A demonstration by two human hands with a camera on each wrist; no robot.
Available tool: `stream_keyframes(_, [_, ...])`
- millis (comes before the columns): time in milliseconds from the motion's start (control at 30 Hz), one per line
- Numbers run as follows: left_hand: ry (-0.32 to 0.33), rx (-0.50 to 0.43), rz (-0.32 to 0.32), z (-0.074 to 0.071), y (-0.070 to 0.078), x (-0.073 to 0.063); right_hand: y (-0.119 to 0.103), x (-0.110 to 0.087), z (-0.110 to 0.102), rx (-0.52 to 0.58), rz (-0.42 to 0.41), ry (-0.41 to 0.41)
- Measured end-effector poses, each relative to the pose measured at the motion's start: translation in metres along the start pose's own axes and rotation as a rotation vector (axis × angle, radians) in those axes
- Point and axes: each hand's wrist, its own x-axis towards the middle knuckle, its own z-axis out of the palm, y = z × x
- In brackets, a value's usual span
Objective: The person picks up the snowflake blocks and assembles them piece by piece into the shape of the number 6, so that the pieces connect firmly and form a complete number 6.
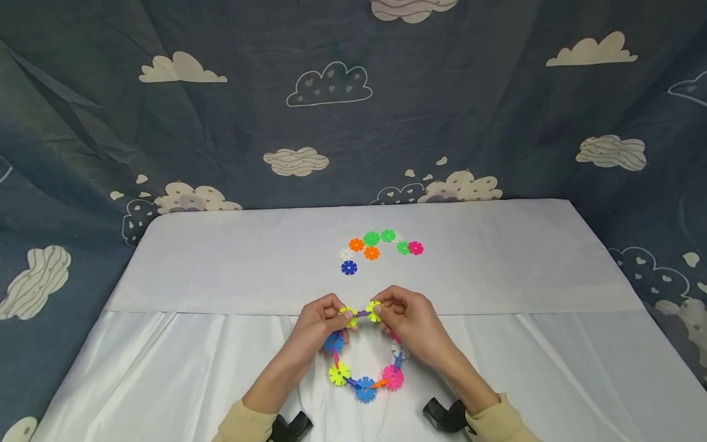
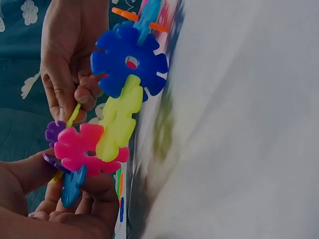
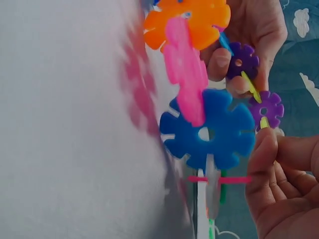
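A ring of notched plastic flower discs hangs between both hands above the white cloth. At its far side, the left hand [image 1: 309, 328] pinches a yellow disc [image 1: 350, 317] between thumb and fingers. Opposite it, the right hand [image 1: 414, 325] pinches another yellow disc [image 1: 373, 310]. A purple disc [image 3: 266, 110] bridges these two, seen edge-on from the head. Lower round the ring come a blue disc [image 1: 365, 390], a pink disc [image 1: 393, 377], a third yellow disc [image 1: 339, 373] and an orange disc [image 3: 209, 22]. The fingers partly cover both pinched discs.
Beyond the hands, loose discs lie on the white cloth [image 1: 221, 264]: a dark blue one [image 1: 349, 267], an orange one [image 1: 372, 253], a pink one [image 1: 416, 248], several green and white. A dark cloud-patterned curtain [image 1: 353, 135] stands behind. Black straps [image 1: 444, 415] sit near the wrists.
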Motion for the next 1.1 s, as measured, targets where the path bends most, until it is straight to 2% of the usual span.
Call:
stream_keyframes(267, [-0.022,-0.022,-0.024,-0.002,-0.001,0.002,0.000,0.002,0.000,-0.028,-0.029,-0.018])
stream_keyframes(533, [-0.089,0.031,-0.080,-0.001,0.002,0.001,0.001,0.001,-0.002,-0.119,-0.091,-0.048])
stream_keyframes(633, [-0.103,0.044,-0.096,0.000,0.003,0.000,0.002,0.001,-0.004,-0.107,-0.097,-0.055])
stream_keyframes(733, [-0.091,0.058,-0.089,0.001,0.003,0.000,0.003,0.001,-0.007,-0.081,-0.098,-0.054])
stream_keyframes(833, [-0.071,0.061,-0.071,0.000,0.003,-0.001,0.004,0.004,-0.015,-0.056,-0.097,-0.034])
stream_keyframes(967, [-0.060,0.086,-0.048,0.001,0.003,-0.001,0.008,0.012,-0.034,-0.062,-0.084,0.033])
stream_keyframes(1100, [-0.033,0.131,-0.022,0.000,0.001,-0.001,0.014,0.029,-0.054,-0.188,-0.067,0.097])
